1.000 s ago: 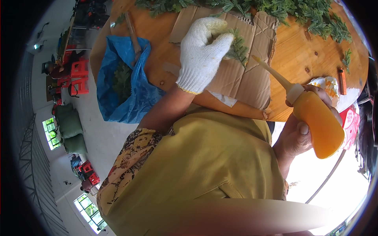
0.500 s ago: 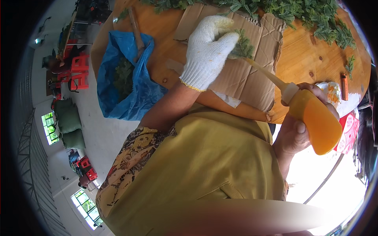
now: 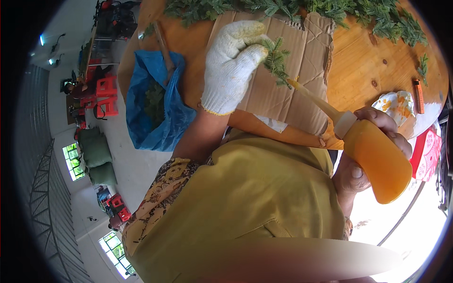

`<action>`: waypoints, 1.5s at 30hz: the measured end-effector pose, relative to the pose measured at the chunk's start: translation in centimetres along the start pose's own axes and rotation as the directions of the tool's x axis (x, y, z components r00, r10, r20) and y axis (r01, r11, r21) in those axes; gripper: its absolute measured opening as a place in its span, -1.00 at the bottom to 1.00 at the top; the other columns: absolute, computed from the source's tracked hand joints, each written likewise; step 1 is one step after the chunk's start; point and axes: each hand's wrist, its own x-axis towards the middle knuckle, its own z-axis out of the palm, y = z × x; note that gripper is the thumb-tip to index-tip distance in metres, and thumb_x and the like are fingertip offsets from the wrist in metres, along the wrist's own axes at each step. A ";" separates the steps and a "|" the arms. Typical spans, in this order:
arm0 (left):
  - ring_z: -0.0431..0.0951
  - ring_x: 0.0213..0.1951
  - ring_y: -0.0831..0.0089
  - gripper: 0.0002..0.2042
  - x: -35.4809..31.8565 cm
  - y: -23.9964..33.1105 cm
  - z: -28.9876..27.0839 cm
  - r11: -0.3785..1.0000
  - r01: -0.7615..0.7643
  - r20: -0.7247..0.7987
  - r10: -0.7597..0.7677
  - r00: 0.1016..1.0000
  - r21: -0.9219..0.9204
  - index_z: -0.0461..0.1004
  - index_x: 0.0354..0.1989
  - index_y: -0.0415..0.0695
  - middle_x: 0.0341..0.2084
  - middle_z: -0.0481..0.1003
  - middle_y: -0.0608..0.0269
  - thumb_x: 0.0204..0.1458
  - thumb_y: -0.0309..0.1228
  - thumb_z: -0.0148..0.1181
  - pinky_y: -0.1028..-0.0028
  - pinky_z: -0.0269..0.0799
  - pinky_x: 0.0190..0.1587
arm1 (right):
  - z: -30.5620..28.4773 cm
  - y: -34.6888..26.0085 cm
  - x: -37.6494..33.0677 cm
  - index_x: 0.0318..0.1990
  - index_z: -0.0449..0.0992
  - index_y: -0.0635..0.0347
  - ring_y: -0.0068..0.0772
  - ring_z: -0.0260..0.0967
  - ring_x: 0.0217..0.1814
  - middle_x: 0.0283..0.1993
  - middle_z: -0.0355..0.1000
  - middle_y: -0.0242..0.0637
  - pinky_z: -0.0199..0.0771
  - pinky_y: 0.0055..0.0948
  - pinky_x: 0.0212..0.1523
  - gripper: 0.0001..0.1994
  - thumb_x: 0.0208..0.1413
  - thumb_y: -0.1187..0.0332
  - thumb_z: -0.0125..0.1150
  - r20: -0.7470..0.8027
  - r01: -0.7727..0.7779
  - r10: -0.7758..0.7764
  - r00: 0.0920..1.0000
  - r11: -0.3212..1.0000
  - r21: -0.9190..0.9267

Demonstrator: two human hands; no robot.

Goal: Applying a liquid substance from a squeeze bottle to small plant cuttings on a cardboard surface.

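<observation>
One green sprig (image 3: pixel 277 59) and one squeeze bottle (image 3: pixel 377 165) were held up

The left hand (image 3: pixel 231 66) wore a white glove. Its grip was pinched, with the thumb and fingers close together on the sprig. The sprig was up over a flat piece of brown cardboard (image 3: pixel 269 96), and its leafy end poked out to the right and down.

The right hand (image 3: pixel 351 177) was bare. Its grip was wrapped around the bottle, which was orange and tipped over, with a long spout (image 3: pixel 316 100) that pointed up and left. The spout's tip was at the low end of the sprig, but I could not tell if they touched.

The cardboard lay on a round wooden worktop (image 3: pixel 354 66). Lots of green branches (image 3: pixel 391 26) were heaped along the far side. On the right were a small loose sprig (image 3: pixel 423 70), a thin orange stick-shaped thing (image 3: pixel 419 96) and a crumpled white wrapper (image 3: pixel 395 107) with orange spots. At the left edge, a blue plastic bag (image 3: pixel 139 122) had greenery (image 3: pixel 155 101) in it.
</observation>
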 end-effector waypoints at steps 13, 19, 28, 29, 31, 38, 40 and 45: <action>0.51 -0.20 0.49 -0.71 0.0 0.1 1.7 0.981 0.148 -0.128 -0.164 0.978 -0.126 0.39 -0.01 -0.24 -0.22 0.49 0.20 0.06 -0.65 0.06 0.50 0.48 -0.14 | 0.1 0.6 0.6 -0.03 0.20 0.17 -0.03 0.40 -0.09 -0.13 0.37 0.07 0.52 -0.10 -0.10 -0.34 -0.18 0.09 0.49 0.157 0.082 -0.087 0.984 0.996 0.037; 0.52 -0.28 0.52 -0.71 0.0 0.0 2.1 0.967 0.170 -0.148 -0.200 0.969 -0.190 0.38 0.00 -0.21 -0.25 0.48 0.22 0.07 -0.64 0.09 0.52 0.55 -0.28 | 0.9 0.1 0.9 -0.24 0.26 0.28 -0.09 0.47 -0.19 -0.24 0.43 -0.01 0.60 -0.17 -0.19 -0.35 -0.12 -0.14 0.41 0.013 0.110 -0.110 0.994 0.973 -0.201; 0.51 -0.29 0.54 -0.70 -0.3 -0.7 2.2 0.952 0.216 -0.125 -0.247 0.961 -0.218 0.40 0.00 -0.20 -0.26 0.47 0.24 0.06 -0.65 0.09 0.54 0.52 -0.29 | 0.2 1.2 1.4 -0.11 0.28 0.30 0.03 0.45 -0.07 -0.06 0.39 0.24 0.56 -0.09 -0.11 -0.39 -0.31 0.44 0.59 0.195 0.159 -0.165 0.967 0.986 0.045; 0.50 -0.29 0.55 -0.70 -0.3 -0.7 2.2 0.955 0.220 -0.116 -0.245 0.963 -0.198 0.40 -0.01 -0.21 -0.26 0.47 0.24 0.05 -0.65 0.09 0.55 0.51 -0.29 | 0.2 1.2 1.5 -0.10 0.27 0.29 0.01 0.45 -0.07 -0.05 0.39 0.23 0.55 -0.10 -0.11 -0.39 -0.30 0.44 0.59 0.215 0.156 -0.164 0.963 0.986 0.054; 0.50 -0.29 0.56 -0.70 -0.3 -1.0 2.3 0.955 0.212 -0.119 -0.240 0.964 -0.209 0.41 -0.01 -0.21 -0.27 0.48 0.25 0.05 -0.65 0.09 0.55 0.51 -0.28 | 0.9 1.3 1.3 -0.12 0.28 0.30 0.00 0.46 -0.08 -0.06 0.40 0.23 0.56 -0.11 -0.12 -0.40 -0.30 0.43 0.59 0.157 0.146 -0.152 0.976 0.988 0.046; 0.50 -0.30 0.57 -0.72 -0.3 -0.9 2.3 0.965 0.217 -0.144 -0.238 0.961 -0.147 0.43 -0.04 -0.22 -0.29 0.48 0.27 0.03 -0.64 0.12 0.57 0.48 -0.30 | 0.3 1.1 1.2 -0.31 0.31 0.35 -0.01 0.48 -0.15 -0.13 0.43 0.26 0.59 -0.29 -0.25 -0.57 -0.23 0.47 0.54 0.167 0.031 -0.013 0.986 0.994 -0.101; 0.49 -0.31 0.58 -0.72 -0.3 -0.8 2.5 0.958 0.224 -0.142 -0.250 0.958 -0.180 0.43 -0.05 -0.21 -0.29 0.48 0.27 0.03 -0.64 0.12 0.58 0.48 -0.31 | 0.5 1.1 0.8 -0.35 0.32 0.37 -0.02 0.49 -0.15 -0.14 0.43 0.27 0.59 -0.31 -0.26 -0.59 -0.23 0.48 0.53 0.118 -0.002 0.008 0.993 0.999 -0.054; 0.49 -0.32 0.58 -0.71 -0.1 -0.9 2.2 0.956 0.219 -0.138 -0.248 0.959 -0.195 0.43 -0.03 -0.20 -0.28 0.48 0.27 0.04 -0.63 0.11 0.60 0.46 -0.32 | 1.4 1.0 0.9 -0.43 0.34 0.39 -0.06 0.50 -0.18 -0.15 0.44 0.25 0.58 -0.33 -0.26 -0.60 -0.26 0.46 0.56 0.011 0.006 -0.006 1.000 0.999 0.052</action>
